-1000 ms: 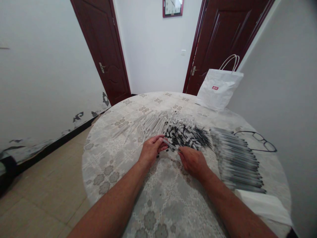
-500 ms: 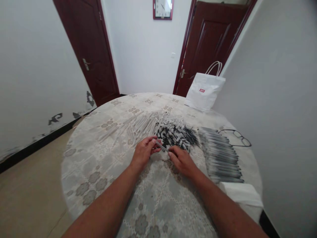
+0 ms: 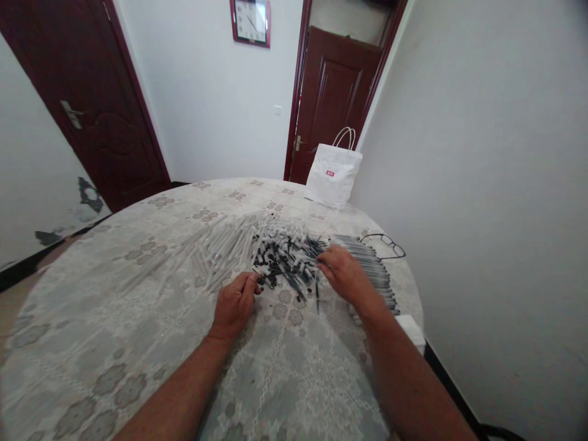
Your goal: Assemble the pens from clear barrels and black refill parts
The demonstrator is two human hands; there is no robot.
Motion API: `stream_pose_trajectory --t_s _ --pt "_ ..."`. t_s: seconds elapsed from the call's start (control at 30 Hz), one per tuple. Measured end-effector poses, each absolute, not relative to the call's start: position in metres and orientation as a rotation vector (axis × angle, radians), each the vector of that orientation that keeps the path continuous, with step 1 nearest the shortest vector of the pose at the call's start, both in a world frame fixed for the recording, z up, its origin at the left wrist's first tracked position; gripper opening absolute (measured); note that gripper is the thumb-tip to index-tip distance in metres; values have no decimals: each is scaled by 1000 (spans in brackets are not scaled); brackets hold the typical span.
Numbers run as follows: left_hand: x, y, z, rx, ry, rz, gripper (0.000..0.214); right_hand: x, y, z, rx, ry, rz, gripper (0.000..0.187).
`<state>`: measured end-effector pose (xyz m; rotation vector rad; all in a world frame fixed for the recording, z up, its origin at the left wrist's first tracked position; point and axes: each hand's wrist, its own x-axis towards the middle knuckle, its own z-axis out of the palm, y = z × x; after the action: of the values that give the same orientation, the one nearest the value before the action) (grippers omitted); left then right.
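My left hand (image 3: 235,303) is closed, thumb pressed to its fingers, at the near edge of a heap of small black and white pen parts (image 3: 280,248). Something small and dark shows by its fingertips, too small to name. To the right, my right hand (image 3: 342,272) is pinched at the heap's right side, close to thin dark pen refills (image 3: 315,246); what it grips is hidden. Just below its fingertips is a slim dark stick (image 3: 316,293). Translucent white pen barrels (image 3: 229,245) lie fanned out left of the heap.
A row of grey pens (image 3: 374,263) lies at the right, partly behind my right hand. Beyond it are eyeglasses (image 3: 386,245). A white paper bag (image 3: 334,174) stands at the table's far side, and a white block-like object (image 3: 411,332) sits near the right edge. A patterned cloth (image 3: 275,373) covers the round table.
The view has swung right. Before, both hands met at a clear pen barrel; now they are apart, the right one over by the refills. That barrel can no longer be made out.
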<state>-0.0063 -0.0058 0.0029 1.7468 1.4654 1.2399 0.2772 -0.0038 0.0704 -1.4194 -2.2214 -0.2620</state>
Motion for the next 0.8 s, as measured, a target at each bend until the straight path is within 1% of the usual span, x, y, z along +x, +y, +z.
stream_pose_trajectory --t_s 0.17,0.33,0.47,0.6,0.8 --pt "-8 -3 4 1785 1488 1285 37 356 24 83 -1808 -2081 -457 19" --pt "-9 -1 2 1772 1483 1311 35 393 42 77 -2169 -2072 -445 24" --pt "-10 0 1 1765 1489 1322 35 399 47 70 -2238 -2065 -395 26" --pt "-10 1 1 1753 1494 1324 34 397 50 67 -2255 -2056 -416 31" --pt "-10 1 1 1682 1538 1338 38 380 44 68 -2301 -2052 -448 33"
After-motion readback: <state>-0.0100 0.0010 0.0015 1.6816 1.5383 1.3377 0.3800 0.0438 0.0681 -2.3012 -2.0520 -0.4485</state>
